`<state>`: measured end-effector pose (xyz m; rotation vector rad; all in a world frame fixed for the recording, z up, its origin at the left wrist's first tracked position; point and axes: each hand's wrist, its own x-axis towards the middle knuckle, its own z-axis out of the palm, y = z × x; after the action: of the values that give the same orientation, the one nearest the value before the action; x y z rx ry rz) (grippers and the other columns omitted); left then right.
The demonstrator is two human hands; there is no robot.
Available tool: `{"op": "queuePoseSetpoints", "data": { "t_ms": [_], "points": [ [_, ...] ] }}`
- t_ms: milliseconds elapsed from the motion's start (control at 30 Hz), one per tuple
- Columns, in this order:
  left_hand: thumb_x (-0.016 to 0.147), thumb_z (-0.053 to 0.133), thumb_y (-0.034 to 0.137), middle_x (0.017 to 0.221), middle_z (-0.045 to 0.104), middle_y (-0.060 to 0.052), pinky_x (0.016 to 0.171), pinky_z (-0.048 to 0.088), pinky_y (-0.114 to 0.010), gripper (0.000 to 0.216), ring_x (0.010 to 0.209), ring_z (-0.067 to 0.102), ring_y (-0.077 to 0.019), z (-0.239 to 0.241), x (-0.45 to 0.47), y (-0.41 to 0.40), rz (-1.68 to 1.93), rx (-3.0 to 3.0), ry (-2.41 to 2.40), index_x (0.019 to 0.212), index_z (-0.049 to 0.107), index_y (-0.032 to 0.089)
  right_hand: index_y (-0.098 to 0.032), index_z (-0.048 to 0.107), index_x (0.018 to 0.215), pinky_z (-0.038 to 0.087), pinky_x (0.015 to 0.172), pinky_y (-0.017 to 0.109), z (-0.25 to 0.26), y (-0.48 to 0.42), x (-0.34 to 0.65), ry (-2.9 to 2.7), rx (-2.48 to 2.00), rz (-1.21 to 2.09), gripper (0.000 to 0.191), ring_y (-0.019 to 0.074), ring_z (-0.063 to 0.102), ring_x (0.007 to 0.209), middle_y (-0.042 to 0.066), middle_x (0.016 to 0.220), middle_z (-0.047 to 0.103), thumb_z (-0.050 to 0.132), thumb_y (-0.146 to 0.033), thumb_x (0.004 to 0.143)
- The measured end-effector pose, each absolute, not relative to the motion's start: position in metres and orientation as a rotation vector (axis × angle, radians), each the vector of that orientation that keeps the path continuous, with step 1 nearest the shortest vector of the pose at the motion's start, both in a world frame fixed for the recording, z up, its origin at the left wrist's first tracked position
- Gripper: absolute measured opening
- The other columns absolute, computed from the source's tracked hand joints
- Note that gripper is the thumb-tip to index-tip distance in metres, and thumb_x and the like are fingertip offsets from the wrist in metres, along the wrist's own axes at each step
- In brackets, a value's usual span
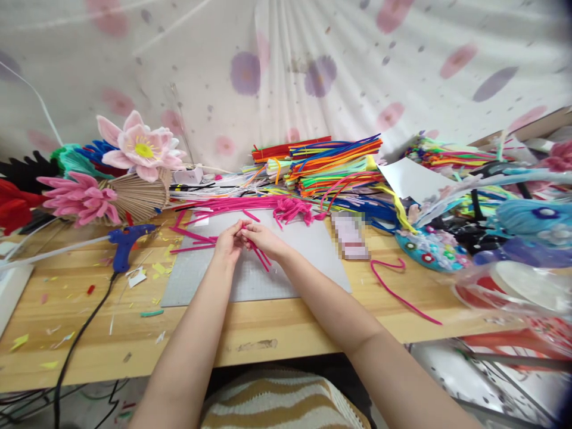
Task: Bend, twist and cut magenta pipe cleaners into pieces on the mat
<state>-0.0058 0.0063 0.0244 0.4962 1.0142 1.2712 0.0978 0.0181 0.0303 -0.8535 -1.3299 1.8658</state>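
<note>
My left hand [229, 243] and my right hand [263, 238] meet over a grey cutting mat [295, 271] in the middle of the wooden table [250, 333]. Both hands pinch a small bunch of pink pipe cleaners [261, 256], whose ends hang down below my right hand. More loose pink pipe cleaners [192, 238] lie on the mat to the left of my left hand. A tangle of pink pipe cleaners [290, 208] lies just behind the hands.
A blue glue gun [125, 241] with a black cord lies left of the mat. Pipe-cleaner flowers [138, 146] stand at back left. A stack of coloured pipe cleaners [330, 164] fills the back. A bent pink pipe cleaner [397, 289] and craft clutter lie right.
</note>
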Motion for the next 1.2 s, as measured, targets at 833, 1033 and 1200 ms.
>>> {"op": "queuePoseSetpoints", "data": {
  "t_ms": [833, 1033, 1200],
  "points": [
    [0.072, 0.060, 0.045, 0.058, 0.054, 0.002, 0.047, 0.043, -0.019, 0.032, 0.049, 0.051, -0.0074, 0.032, -0.012, 0.014, 1.308, 0.960, 1.257, 0.068, 0.054, 0.015, -0.016, 0.052, 0.068, 0.018, 0.040, 0.018, 0.017, 0.027, 0.111, -1.489, -0.974, 1.833, 0.023, 0.0037, 0.022, 0.040, -0.008, 0.048, 0.029, 0.053, -0.036, 0.079],
    [0.070, 0.058, 0.052, 0.047, 0.033, 0.008, 0.037, 0.038, -0.019, 0.039, 0.037, 0.033, -0.0049, 0.043, -0.036, 0.007, 0.963, 1.254, 1.296, 0.061, 0.044, 0.017, -0.013, 0.056, 0.076, 0.018, 0.043, 0.019, 0.034, 0.029, 0.130, -1.855, -0.982, 1.765, 0.026, 0.0054, 0.024, 0.045, -0.006, 0.053, 0.029, 0.046, -0.037, 0.081],
    [0.075, 0.054, 0.046, 0.048, 0.031, 0.008, 0.034, 0.033, -0.018, 0.033, 0.036, 0.031, -0.0049, 0.035, -0.035, 0.004, 0.977, 1.373, 1.260, 0.063, 0.041, 0.019, -0.014, 0.054, 0.084, 0.027, 0.050, 0.020, 0.042, 0.028, 0.133, -2.120, -0.942, 1.537, 0.030, 0.0068, 0.033, 0.053, -0.004, 0.062, 0.039, 0.048, -0.043, 0.080]
  ]
}}
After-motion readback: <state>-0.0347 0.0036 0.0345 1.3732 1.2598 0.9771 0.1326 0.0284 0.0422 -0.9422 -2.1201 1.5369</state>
